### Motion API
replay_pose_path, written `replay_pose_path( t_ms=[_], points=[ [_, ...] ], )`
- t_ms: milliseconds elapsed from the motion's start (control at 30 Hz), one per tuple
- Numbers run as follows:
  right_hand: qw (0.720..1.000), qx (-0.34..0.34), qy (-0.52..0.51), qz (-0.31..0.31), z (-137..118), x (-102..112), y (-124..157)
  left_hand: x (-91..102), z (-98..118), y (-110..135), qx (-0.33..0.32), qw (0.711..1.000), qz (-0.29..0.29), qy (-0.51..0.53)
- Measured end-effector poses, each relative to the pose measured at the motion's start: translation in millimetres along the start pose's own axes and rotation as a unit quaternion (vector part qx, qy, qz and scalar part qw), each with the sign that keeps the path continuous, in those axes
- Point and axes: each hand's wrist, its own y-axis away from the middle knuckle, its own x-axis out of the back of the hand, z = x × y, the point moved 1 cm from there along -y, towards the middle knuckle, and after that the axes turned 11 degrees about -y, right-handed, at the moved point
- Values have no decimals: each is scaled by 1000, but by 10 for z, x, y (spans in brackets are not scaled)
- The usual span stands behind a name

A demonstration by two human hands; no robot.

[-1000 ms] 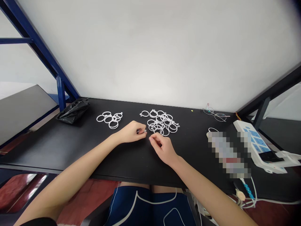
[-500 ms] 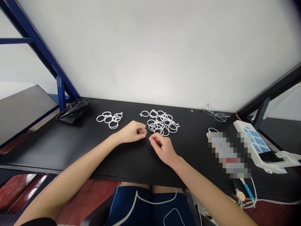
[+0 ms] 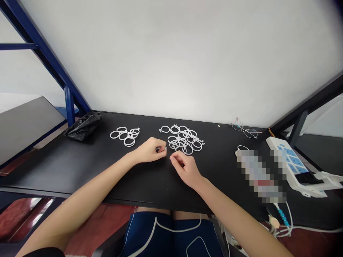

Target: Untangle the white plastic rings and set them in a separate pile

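Closed in a pinch, my left hand (image 3: 152, 150) is above the black table. A white curtain ring is in its fingers, mostly hidden, with only a small white end (image 3: 165, 148) showing at the fingertips. Just to the right, my right hand (image 3: 185, 167) has thumb and forefinger pressed together; whatever is between them, if anything, is hidden. The two hands are close but apart. Beyond them lies a tangled pile of white curtain rings (image 3: 188, 149) with small eyelets. A smaller group of white curtain rings (image 3: 129, 142) lies to the left.
On the black table (image 3: 150, 185), a crumpled black plastic bag (image 3: 84, 126) lies at the far left. Eyeglasses (image 3: 244, 130) rest at the back right. A blurred-out device (image 3: 259, 176) with a cable and a white power strip (image 3: 291, 160) occupy the right side. A wall stands behind.
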Motion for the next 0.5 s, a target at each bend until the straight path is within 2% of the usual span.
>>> replay_pose_path(
  t_ms=[500],
  points=[
    [1000, 0, 1, 2, 1, 3, -5, 12, 21, -3, 2, 1000, 1, -1]
  ],
)
